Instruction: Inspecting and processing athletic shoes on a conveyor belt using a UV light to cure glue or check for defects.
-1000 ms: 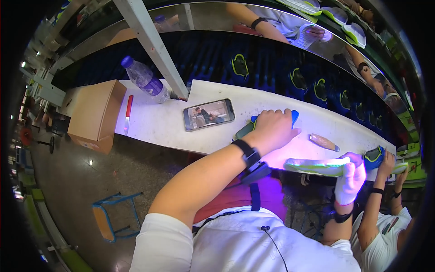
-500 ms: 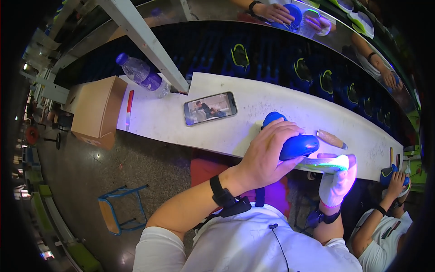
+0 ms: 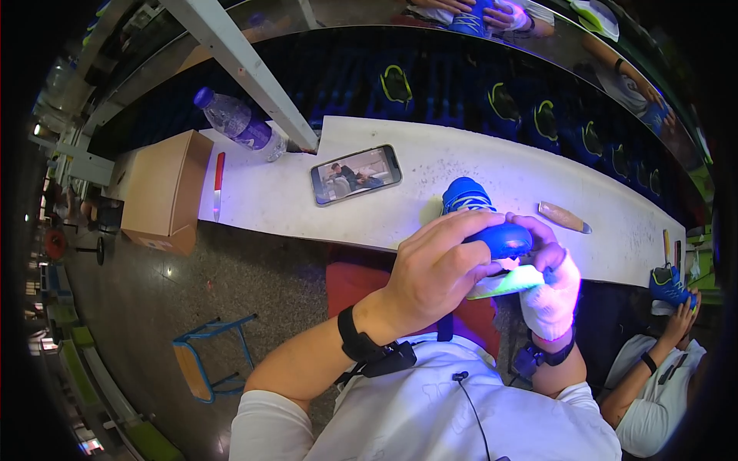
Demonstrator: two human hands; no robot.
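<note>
A blue lace-up shoe [image 3: 467,194] points away from me over the near edge of the white bench, its rounded near end lit purple. My left hand [image 3: 430,265] wraps over the shoe from the left, fingers across its top. A pale sole with a green tint [image 3: 503,284] hangs just below the shoe's near end, partly apart from it. My right hand [image 3: 555,288], in a white glove with bare fingertips, grips the sole at its right end, its upper fingers reaching up against the shoe. The left thumb is close to the sole; whether it touches is unclear.
On the white bench [image 3: 369,223] lie a phone [image 3: 356,175], a wooden-handled tool [image 3: 564,217], a red-handled knife [image 3: 219,187] and a bottle [image 3: 242,127]. A cardboard box [image 3: 161,192] stands left. Shoes ride a dark conveyor [image 3: 446,77] beyond. A co-worker [image 3: 653,384] sits right.
Both hands have drawn closer together. My right hand has moved left and up against the shoe, bringing the sole nearer under its end. The shoe's laces now show beyond my left hand.
</note>
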